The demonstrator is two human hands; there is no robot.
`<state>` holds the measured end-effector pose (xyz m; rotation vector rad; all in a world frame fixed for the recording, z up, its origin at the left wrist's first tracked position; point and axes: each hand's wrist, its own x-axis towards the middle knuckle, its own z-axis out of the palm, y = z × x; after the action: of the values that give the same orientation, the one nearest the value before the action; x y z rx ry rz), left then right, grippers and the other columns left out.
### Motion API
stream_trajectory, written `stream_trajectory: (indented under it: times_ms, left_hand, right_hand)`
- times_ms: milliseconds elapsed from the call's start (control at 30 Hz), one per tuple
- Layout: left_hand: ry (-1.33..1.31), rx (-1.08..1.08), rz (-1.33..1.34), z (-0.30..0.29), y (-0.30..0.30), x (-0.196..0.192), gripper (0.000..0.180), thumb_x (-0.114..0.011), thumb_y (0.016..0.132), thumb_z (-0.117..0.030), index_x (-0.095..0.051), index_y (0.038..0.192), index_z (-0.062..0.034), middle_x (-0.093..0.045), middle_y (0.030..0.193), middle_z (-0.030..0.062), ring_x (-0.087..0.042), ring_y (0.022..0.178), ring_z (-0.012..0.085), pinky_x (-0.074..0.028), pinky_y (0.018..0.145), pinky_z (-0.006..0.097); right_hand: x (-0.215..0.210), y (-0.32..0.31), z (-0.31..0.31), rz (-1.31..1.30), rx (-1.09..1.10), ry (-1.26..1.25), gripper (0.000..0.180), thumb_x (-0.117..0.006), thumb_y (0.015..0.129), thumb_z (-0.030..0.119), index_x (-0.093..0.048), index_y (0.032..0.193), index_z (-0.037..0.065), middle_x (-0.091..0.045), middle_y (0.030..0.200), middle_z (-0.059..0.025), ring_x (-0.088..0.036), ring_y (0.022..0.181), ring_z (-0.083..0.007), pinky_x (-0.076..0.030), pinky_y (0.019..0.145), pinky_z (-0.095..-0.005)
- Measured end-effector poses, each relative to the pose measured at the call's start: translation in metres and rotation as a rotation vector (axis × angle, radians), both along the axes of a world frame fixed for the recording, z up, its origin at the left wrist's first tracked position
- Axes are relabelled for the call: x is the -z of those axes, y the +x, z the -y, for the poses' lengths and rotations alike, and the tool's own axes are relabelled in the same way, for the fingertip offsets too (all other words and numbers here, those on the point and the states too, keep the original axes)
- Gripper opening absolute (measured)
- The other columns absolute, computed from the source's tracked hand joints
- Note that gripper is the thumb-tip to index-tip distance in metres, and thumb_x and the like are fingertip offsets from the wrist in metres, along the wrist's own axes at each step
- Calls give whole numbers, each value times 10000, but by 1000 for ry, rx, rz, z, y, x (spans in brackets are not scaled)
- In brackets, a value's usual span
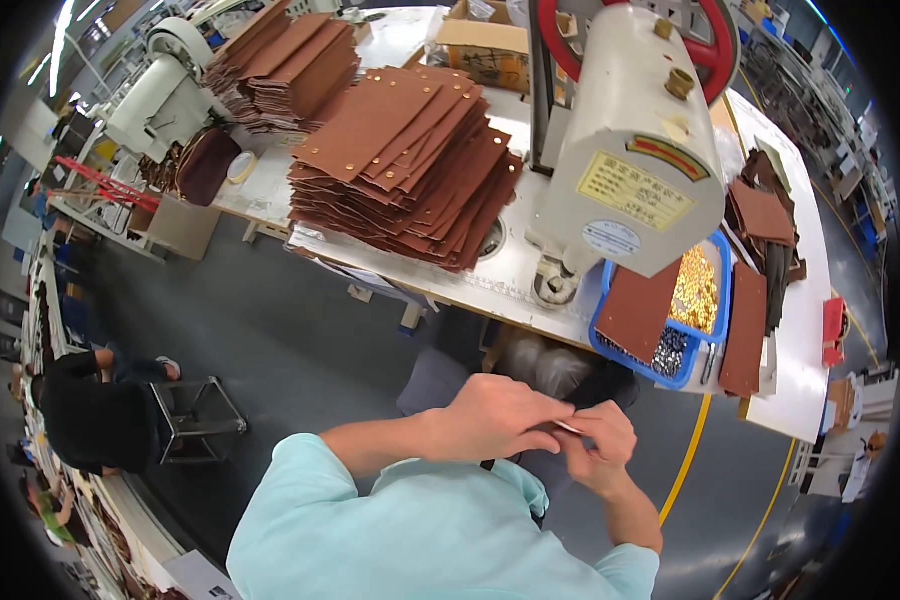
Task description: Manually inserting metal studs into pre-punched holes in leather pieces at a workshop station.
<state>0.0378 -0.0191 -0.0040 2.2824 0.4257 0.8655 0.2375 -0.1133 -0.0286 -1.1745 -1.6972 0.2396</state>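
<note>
My left hand (pixel 495 415) and my right hand (pixel 602 445) meet in front of my body, below the table's front edge. The fingers of both are closed around a small thin piece (pixel 568 427) with a pale edge; most of it is hidden, and I cannot make out its kind. Above my hands stands a white press machine (pixel 635 130) with a red handwheel. To its left lies a tall stack of brown leather panels (pixel 390 150) with gold rivets. Blue trays beside the machine hold gold rivets (pixel 698 290) and silver rivets (pixel 670 352), partly under a brown panel (pixel 638 308).
Another brown panel (pixel 743 330) lies at the table's right end, near a heap of dark strips (pixel 776 270). More brown panels (pixel 290 65) are piled at the back left, by a second machine (pixel 160 105). A person in black (pixel 100 412) sits at far left near a metal stool (pixel 202 420).
</note>
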Motion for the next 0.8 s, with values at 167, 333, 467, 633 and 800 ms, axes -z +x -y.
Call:
stream_trajectory:
  times_ms: [167, 333, 467, 633, 800]
  left_hand:
    - [-666, -33, 230, -13, -20, 9, 637, -858, 802, -74, -590, 1381, -75, -774, 1040, 54, -747, 917, 180, -595, 841, 311]
    - [-519, -159, 117, -23, -53, 40, 236, -834, 839, -95, -746, 1048, -30, -755, 939, 82, -710, 830, 152, -585, 751, 308]
    - [-514, -710, 318, -95, -106, -21, 234, -781, 901, -130, -724, 1069, 22, -700, 907, -21, -628, 846, 69, -549, 788, 277]
    - [-485, -599, 529, -238, -145, -128, 389, -694, 994, -218, -661, 1277, 46, -732, 1121, 78, -676, 987, 112, -555, 853, 273]
    - [-535, -736, 247, -319, -150, -140, 492, -692, 992, -237, -581, 1391, 30, -737, 1107, 93, -695, 965, 137, -558, 826, 269]
  right_hand:
    - [6, -1, -1, -485, 86, 117, 236, -772, 906, 203, -689, 934, -16, -661, 819, -132, -601, 696, -178, -454, 604, -289]
    - [-3, -15, -22, -384, -15, -70, 760, -841, 840, 423, -587, 1351, -79, -734, 1099, -203, -708, 858, -223, -566, 761, -318]
    - [1, -4, -10, -473, 75, -410, 585, -811, 887, 222, -598, 1355, -57, -755, 1041, -157, -703, 912, -167, -561, 820, -292]
    - [31, 30, 6, -320, 89, -569, 436, -747, 892, 55, -643, 1310, -12, -766, 975, -130, -695, 830, -142, -561, 776, -287]
    - [51, 53, 8, -540, 250, -606, 373, -739, 912, 52, -659, 1263, -46, -758, 915, -88, -680, 785, -111, -550, 742, -263]
